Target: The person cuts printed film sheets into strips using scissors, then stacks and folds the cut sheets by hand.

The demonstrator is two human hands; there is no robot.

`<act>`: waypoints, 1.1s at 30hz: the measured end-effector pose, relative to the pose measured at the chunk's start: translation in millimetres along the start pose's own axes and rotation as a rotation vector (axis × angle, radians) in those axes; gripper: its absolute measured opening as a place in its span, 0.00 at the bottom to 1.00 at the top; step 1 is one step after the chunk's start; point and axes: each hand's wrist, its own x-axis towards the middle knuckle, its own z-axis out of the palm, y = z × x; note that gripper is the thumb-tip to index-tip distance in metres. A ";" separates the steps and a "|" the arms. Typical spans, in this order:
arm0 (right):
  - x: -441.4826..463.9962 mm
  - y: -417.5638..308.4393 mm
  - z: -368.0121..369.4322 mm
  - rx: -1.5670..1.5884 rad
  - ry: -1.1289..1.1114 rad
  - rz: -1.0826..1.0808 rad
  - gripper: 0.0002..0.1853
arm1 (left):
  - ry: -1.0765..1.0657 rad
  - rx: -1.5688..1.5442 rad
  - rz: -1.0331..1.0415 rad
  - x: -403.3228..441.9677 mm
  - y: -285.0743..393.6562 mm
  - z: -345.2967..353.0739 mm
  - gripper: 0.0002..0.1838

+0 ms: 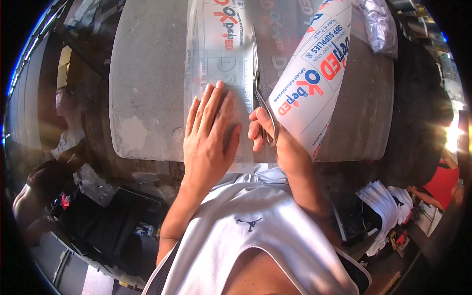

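Note:
A clear plastic sheet printed with red and blue lettering [314, 73] lies over the grey tabletop [147, 83]. Its right part curls up and back past the cut edge. My right hand [268, 130] grips a pair of metal scissors [259, 88] by the handles, the blades pointing away from me along the sheet. Just left of the blades, my left hand [210, 123] rests flat on the plastic, fingers stretched out. Some of the sheet beneath that palm is hidden.
A plastic-wrapped bundle [377, 24] sits at the table's far right corner. Stacked white sheets or cloth [381, 206] lie at the lower right, near a person in red [442, 184]. Other people are at the left, by a black container [108, 216] and crumpled clear plastic [96, 187].

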 end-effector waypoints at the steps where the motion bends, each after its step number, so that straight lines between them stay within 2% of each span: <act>1: -0.8 1.7 -0.9 0.005 0.007 0.008 0.18 | 0.004 -0.027 0.002 0.0 -0.4 -0.5 0.33; 5: -11.8 6.7 -2.2 0.030 0.030 0.028 0.17 | 0.008 -0.056 0.000 -0.5 6.1 -3.8 0.34; 8: -10.8 3.6 1.0 -0.009 0.030 0.084 0.18 | 0.010 -0.058 -0.012 3.3 10.9 -12.9 0.30; 11: -5.5 2.1 -2.0 -0.018 -0.048 0.032 0.19 | 0.106 -0.093 -0.026 8.4 15.6 -24.8 0.22; 13: -4.2 3.4 -3.0 0.016 -0.047 0.050 0.19 | 0.199 -0.157 -0.018 20.2 16.2 -30.3 0.21; 17: -2.4 0.4 -8.5 0.017 -0.065 0.026 0.17 | 0.391 -0.129 0.179 84.2 13.5 -34.9 0.18; 21: 0.1 -2.5 -13.4 -0.048 -0.078 0.040 0.19 | 0.312 -0.091 0.131 175.2 -3.7 -39.1 0.17; 22: -1.6 -3.7 -12.3 -0.054 -0.051 0.054 0.19 | 0.035 0.210 0.189 204.2 -13.7 -34.4 0.35; 24: -0.4 3.5 -12.6 -0.030 -0.060 0.054 0.19 | -0.225 0.533 0.352 266.5 -44.1 -2.6 0.60; 26: -2.1 5.3 -10.1 0.011 -0.062 0.009 0.17 | -0.207 0.558 0.473 282.4 -51.5 44.1 0.62; 29: -2.4 13.2 -1.8 0.091 -0.040 0.036 0.18 | -0.047 0.477 0.458 281.4 -11.4 86.9 0.28; 30: -1.6 13.1 -0.2 0.084 -0.067 -0.002 0.17 | 0.008 0.449 0.452 282.8 -1.4 94.4 0.20; 33: 1.3 16.1 4.6 0.240 -0.160 -0.035 0.15 | -0.009 0.337 0.370 282.9 23.3 103.2 0.20</act>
